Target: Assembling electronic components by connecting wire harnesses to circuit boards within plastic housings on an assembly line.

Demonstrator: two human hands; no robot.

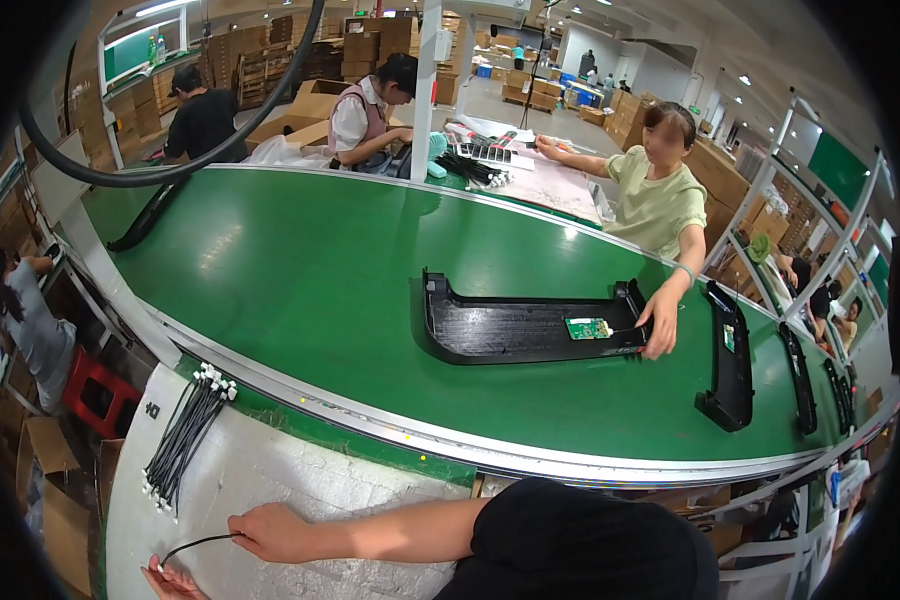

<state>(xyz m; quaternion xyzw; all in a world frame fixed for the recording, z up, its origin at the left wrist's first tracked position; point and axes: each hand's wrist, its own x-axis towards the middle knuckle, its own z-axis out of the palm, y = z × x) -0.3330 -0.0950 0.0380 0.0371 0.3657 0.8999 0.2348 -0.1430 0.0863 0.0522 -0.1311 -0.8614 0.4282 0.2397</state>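
Note:
A short black cable (pixel 202 542) spans the gap between my two hands above the white work surface at the lower left. My right hand (pixel 275 532) pinches one end, its forearm reaching across from the right. At the lower edge, the fingers of my left hand (pixel 173 582) hold the other end, near a small white connector (pixel 161 568). Just beyond my hands lies a bundle of black cables (pixel 185 440) with white connectors at both ends. The white work surface (pixel 300 460) adjoins the conveyor.
A green conveyor belt (pixel 320 270) crosses the view. A co-worker's hand (pixel 660 318) touches a black plastic housing (pixel 510 325) bearing a green circuit board (pixel 588 328). Further black housings (pixel 732 375) lie to the right. A metal rail (pixel 370 425) edges the belt. A red stool (pixel 100 393) stands left.

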